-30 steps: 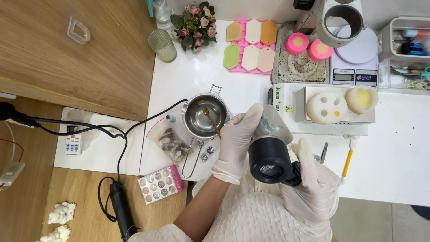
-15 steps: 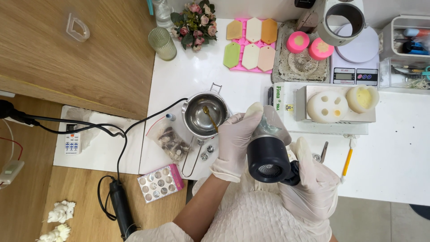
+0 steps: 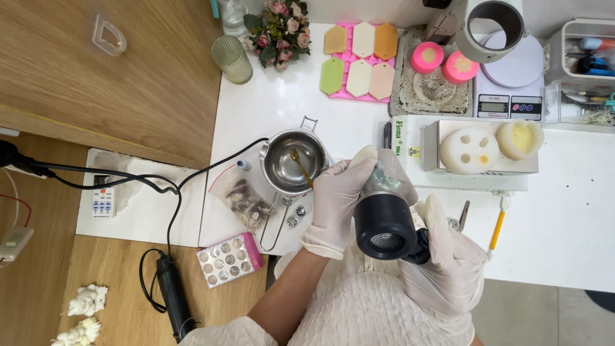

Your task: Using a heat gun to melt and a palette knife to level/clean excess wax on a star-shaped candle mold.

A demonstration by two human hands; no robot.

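Head view: left hand and right hand (both gloved) grip black heat gun between them.

Heat gun betw. left hand & right hand, metal pot just left w/ spoon in it, bag left of pot, scale behind

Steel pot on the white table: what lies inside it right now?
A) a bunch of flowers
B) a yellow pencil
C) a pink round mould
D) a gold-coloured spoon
D: the steel pot holds only a gold-coloured spoon, slanted across its otherwise bare bottom, just beside the gloved left hand.
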